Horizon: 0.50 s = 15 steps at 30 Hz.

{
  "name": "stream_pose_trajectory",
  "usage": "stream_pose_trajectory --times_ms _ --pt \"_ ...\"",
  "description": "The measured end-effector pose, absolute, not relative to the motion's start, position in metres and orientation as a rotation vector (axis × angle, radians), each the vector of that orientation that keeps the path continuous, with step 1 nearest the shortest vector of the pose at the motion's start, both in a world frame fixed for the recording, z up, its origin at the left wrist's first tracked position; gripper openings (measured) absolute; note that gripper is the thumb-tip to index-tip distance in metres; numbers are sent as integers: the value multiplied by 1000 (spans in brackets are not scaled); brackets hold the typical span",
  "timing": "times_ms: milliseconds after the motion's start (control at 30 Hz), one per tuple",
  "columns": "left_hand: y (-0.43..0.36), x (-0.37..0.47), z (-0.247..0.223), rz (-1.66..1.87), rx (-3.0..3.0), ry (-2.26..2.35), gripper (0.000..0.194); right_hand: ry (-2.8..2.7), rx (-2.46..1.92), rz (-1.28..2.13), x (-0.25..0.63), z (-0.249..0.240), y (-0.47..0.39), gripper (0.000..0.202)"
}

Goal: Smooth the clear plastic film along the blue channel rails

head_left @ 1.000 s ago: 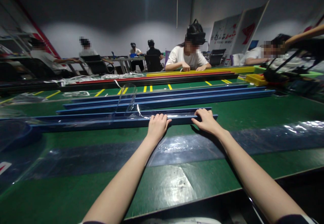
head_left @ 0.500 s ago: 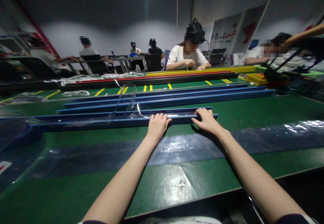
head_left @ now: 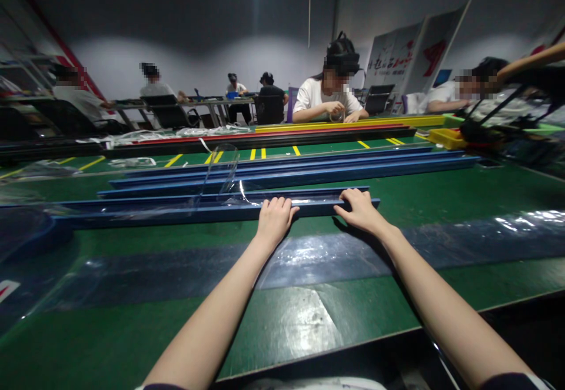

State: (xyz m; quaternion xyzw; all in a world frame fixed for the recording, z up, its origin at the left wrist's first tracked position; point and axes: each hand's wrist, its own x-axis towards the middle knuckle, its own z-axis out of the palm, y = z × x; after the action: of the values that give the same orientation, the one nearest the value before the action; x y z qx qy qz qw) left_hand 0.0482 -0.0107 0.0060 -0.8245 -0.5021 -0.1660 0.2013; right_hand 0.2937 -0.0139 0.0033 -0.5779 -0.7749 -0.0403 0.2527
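A long blue channel lies across the green table, with clear plastic film inside it and looping up above it. My left hand rests over the channel's near edge, its fingers curled over the rim and gripping it. Near the channel's right end, my right hand has its fingers bent over the rim, the thumb apart on the near side; it grips the channel there. The fingertips of both hands are partly hidden inside the channel.
Beyond lie more blue channels, then a yellow bar and a yellow tray. A clear strip lies flat on the green table nearer me. A person sits opposite; others sit farther back.
My hands and the blue channel have not visibly moved. The person opposite has shifted slightly to the right, and people at the back have moved a little.
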Motion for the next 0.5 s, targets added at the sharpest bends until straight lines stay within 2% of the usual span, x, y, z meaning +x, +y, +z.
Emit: stream_pose_trajectory --times_ms 300,500 --pt "-11 48 6 -495 -2317 -1393 33 -2106 -1544 -73 296 10 -18 22" --pt "-11 48 5 -511 -2324 -1394 33 -2089 -1629 -173 299 18 -22 23"
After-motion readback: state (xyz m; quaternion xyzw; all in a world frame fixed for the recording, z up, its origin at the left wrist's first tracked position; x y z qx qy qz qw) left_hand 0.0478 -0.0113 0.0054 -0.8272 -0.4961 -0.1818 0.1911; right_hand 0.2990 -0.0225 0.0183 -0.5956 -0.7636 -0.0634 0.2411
